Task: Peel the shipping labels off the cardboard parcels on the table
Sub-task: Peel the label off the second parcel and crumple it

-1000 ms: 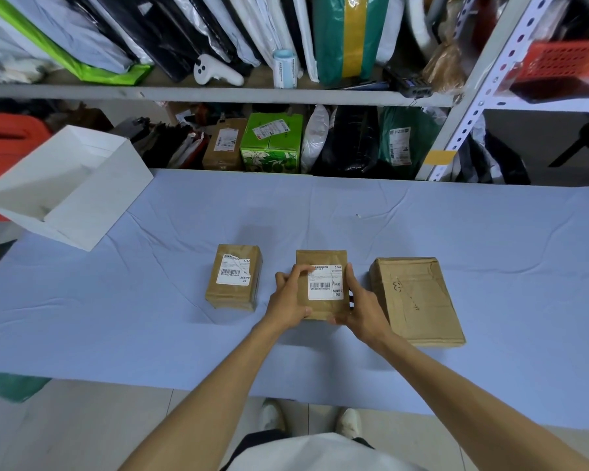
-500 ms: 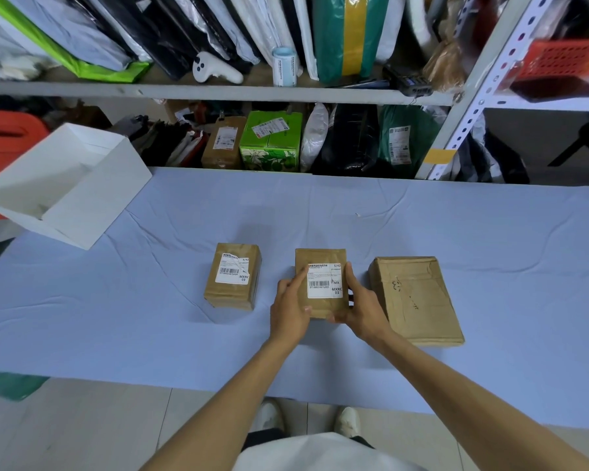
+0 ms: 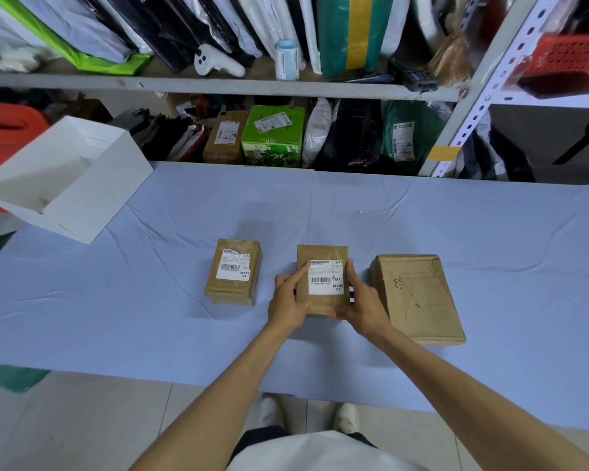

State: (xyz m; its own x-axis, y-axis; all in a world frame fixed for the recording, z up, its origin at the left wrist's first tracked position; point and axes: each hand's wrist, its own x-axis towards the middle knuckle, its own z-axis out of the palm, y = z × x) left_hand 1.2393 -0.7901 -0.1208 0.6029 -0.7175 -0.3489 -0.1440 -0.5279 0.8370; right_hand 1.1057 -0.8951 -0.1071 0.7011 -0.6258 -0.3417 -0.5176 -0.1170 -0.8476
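Observation:
Three brown cardboard parcels lie in a row on the blue table [image 3: 422,226]. The middle parcel [image 3: 321,253] carries a white shipping label [image 3: 325,277]. My left hand [image 3: 288,300] holds its left side, index finger stretched to the label's top left corner. My right hand [image 3: 363,302] grips its right side, thumb on the label's right edge. The left parcel [image 3: 233,271] has a white label [image 3: 233,265] with a torn, lifted top right corner. The larger right parcel [image 3: 417,297] shows no label on top.
A white open box [image 3: 65,178] sits tilted at the table's back left corner. Metal shelving [image 3: 218,85] packed with bags and parcels runs behind the table. The table's near edge is just in front of my feet.
My left index finger has straightened and reached up along the middle parcel to the label's top left corner. The parcel and my right hand have stayed about where they were.

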